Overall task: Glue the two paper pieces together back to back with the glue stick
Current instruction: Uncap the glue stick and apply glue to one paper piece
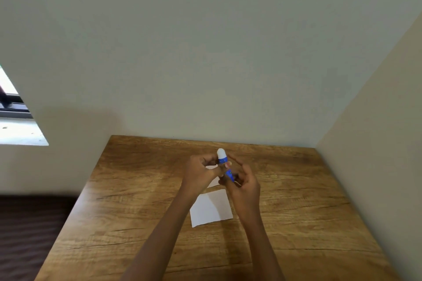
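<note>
A blue glue stick (225, 165) with a white cap pointing up is held above the wooden table (137, 223). My right hand (243, 183) grips its lower blue body. My left hand (201, 172) pinches the stick near the cap end with curled fingers. One white paper piece (211, 209) lies flat on the table below my wrists. A second white paper piece (214, 182) lies just beyond it, mostly hidden under my hands.
The table stands in a corner: a pale wall runs along its far edge and another wall (376, 143) along its right edge. A window sill (20, 130) is at the left. Dark flooring (29, 230) lies left of the table.
</note>
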